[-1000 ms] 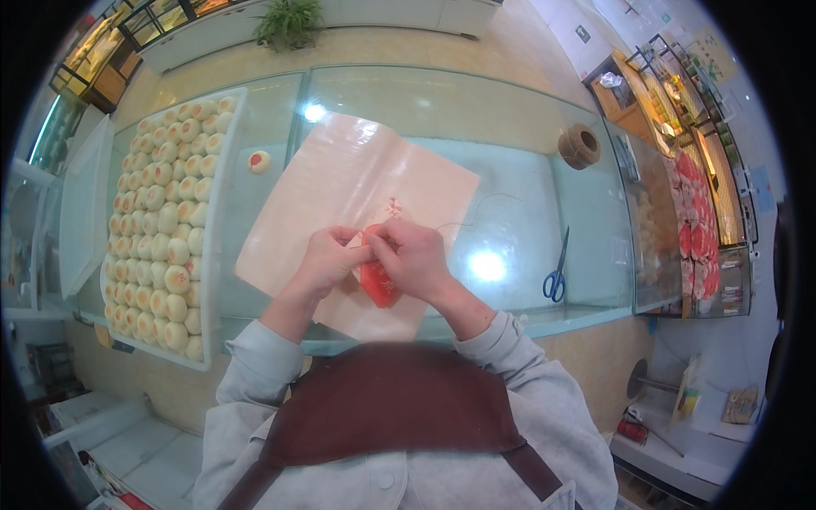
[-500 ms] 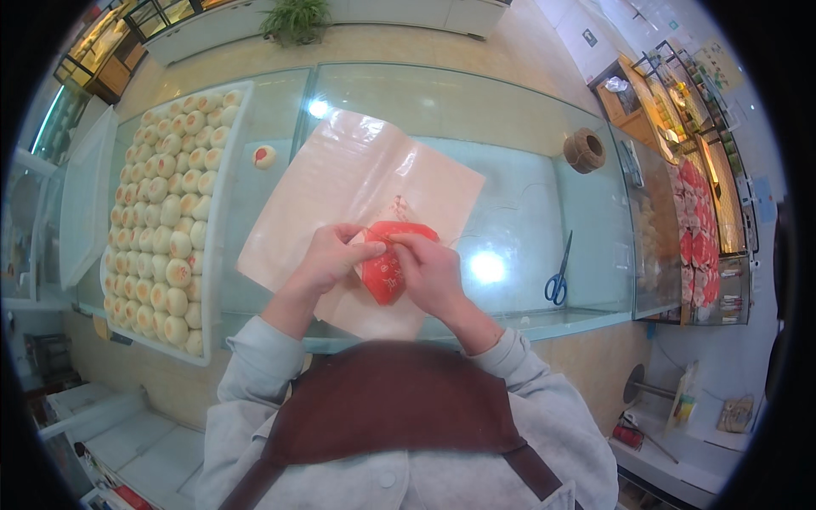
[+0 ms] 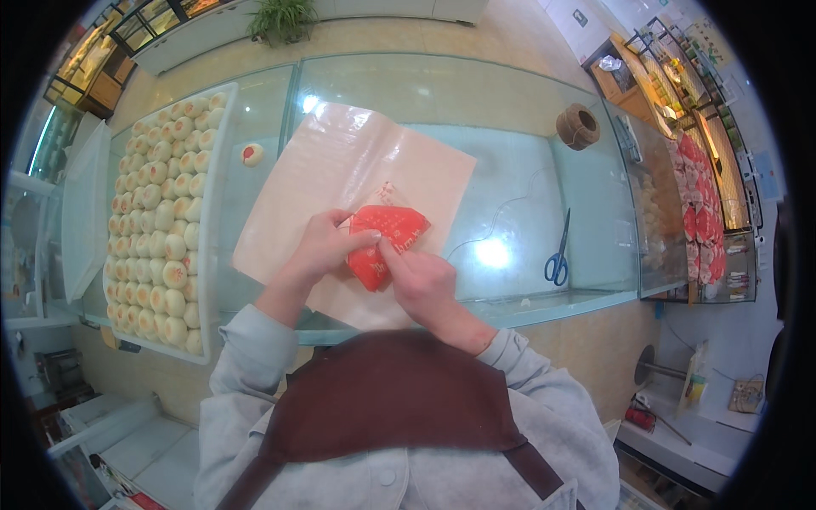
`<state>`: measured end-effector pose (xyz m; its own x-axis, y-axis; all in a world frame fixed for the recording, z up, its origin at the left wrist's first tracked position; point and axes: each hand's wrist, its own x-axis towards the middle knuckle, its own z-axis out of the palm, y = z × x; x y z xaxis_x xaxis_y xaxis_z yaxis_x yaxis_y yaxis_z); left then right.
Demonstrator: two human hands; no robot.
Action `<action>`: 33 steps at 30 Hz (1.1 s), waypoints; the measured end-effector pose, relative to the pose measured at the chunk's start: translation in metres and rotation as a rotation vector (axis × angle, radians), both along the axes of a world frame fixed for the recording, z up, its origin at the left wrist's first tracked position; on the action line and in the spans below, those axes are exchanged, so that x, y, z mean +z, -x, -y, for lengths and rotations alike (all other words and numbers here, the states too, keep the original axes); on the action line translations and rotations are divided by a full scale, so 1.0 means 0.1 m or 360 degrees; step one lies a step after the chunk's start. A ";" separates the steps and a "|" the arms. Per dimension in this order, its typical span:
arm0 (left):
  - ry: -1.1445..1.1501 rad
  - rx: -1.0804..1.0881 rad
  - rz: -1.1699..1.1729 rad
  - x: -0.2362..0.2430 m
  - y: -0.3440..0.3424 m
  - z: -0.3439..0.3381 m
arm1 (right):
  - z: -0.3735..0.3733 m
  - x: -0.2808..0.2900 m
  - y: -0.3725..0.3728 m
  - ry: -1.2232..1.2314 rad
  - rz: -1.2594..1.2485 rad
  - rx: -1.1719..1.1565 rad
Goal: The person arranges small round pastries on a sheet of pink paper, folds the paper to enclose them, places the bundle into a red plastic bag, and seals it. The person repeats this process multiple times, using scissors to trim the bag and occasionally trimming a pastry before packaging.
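A red paper packet [image 3: 393, 223] with pale printing is between my hands, above a large sheet of pale wrapping paper [image 3: 293, 191] on the glass counter. My left hand [image 3: 316, 248] grips the packet's left side, its thumb lying on the front face. With thumb and fingertips, my right hand [image 3: 423, 279] pinches at the packet's lower right front. Whether a thread is in that pinch is too small to tell. A patterned paper corner [image 3: 388, 192] shows just beyond the packet. Across the glass to the right runs a thin string [image 3: 510, 201].
A brown twine spool [image 3: 577, 127] stands at the far right of the counter. Dark blue scissors [image 3: 558, 265] lie nearer on the right. To the left is a white tray [image 3: 223, 127] of round pastries, with one loose pastry [image 3: 252, 155] beside it. Red packages [image 3: 702, 223] are stacked far right.
The packet has turned and tilted, showing more of its printed red face. My right hand has shifted lower on it. The string at right now shows as a clear curve.
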<state>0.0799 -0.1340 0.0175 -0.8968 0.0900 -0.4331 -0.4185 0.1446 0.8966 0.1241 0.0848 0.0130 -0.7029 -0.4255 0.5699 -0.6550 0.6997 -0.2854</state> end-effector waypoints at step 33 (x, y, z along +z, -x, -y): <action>0.0173 0.0141 -0.0085 0.00 -0.29 -0.17 | 0.12 0.64 0.83 -0.0156 0.0828 0.0552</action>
<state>0.1089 -0.1170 0.0179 -0.9211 -0.0352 -0.3877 -0.3862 0.2066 0.8990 0.0416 0.0732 0.0766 -0.6894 -0.7113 0.1374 -0.6410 0.5105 -0.5732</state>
